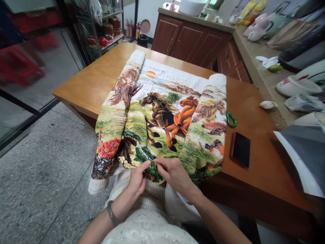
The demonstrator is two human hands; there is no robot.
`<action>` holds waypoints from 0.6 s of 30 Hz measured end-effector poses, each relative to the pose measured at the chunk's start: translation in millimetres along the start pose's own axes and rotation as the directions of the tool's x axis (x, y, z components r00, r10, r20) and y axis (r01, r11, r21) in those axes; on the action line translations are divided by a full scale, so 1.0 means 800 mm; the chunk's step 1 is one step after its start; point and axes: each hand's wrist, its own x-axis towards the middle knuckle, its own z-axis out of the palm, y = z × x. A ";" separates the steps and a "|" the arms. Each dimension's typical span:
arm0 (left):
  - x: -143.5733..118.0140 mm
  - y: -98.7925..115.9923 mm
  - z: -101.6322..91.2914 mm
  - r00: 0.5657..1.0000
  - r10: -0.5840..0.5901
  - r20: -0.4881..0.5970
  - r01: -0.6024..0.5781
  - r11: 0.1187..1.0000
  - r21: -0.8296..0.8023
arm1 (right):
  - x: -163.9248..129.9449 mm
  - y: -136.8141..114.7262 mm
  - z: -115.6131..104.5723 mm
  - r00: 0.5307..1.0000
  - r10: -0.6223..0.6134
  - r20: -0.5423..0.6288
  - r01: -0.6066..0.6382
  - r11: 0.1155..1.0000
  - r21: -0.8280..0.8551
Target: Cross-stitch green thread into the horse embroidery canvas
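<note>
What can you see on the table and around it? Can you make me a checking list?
Surface: wooden table, brown and glossy.
Job's things: horse embroidery cloth, both side ends rolled up, near edge hanging off the table toward the lap; loose green thread bundle lying on it.
Clutter: green-handled scissors and dark phone to the right of the cloth; red-handled scissors on the cloth.
Hands: left hand and right hand both pinch the cloth's near edge, fingertips close together; any needle too small to tell.
Cables: nothing seen.
Surroundings: kitchen counter with appliances on the right, brown cabinets behind, metal shelf rack at back left.
</note>
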 end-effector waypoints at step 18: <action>-0.001 0.003 0.004 0.999 -0.038 -0.032 0.040 0.997 0.072 | -0.001 0.031 0.011 0.997 -0.003 -0.076 0.008 0.998 0.069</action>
